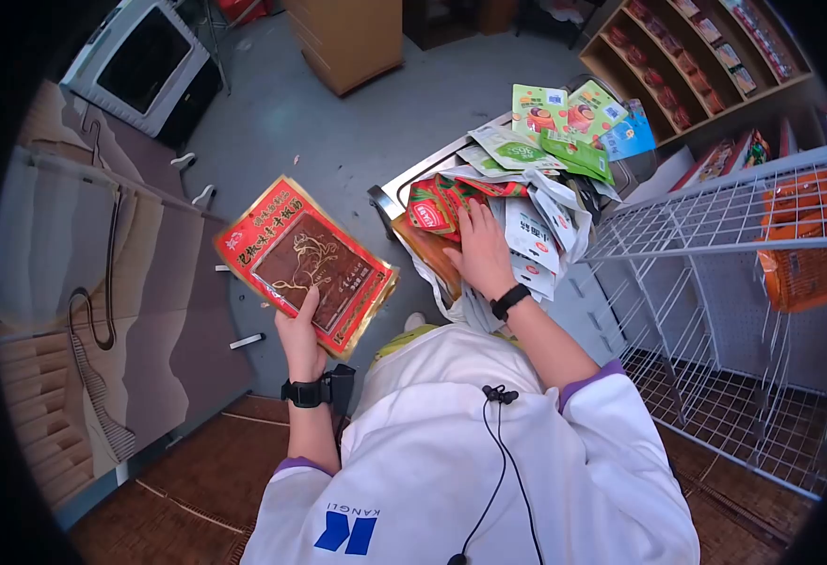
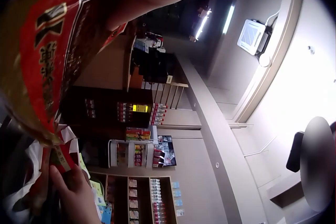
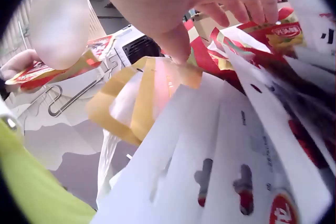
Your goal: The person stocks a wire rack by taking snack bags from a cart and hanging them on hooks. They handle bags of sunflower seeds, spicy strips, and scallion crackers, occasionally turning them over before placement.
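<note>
My left hand (image 1: 302, 330) grips a large red packet (image 1: 272, 212) with gold edges and a brown front panel by its lower edge, thumb lying across the front. The packet is held up at the left, apart from the cart; the left wrist view shows it close up. At the cart, my right hand (image 1: 485, 250) rests on the packets with its fingers over a red-and-green packet (image 1: 437, 205). In the right wrist view its thumb is down by a tan-edged packet (image 3: 139, 98). White packets (image 1: 531, 231) with hang holes stand beside this hand.
Green packets (image 1: 578, 155) and a blue one (image 1: 628, 132) lie on the far end of the cart (image 1: 423, 174). A white wire rack (image 1: 714, 226) stands close at the right, a wooden shelf (image 1: 611, 61) with goods behind it. Patterned panels (image 1: 150, 282) are at the left.
</note>
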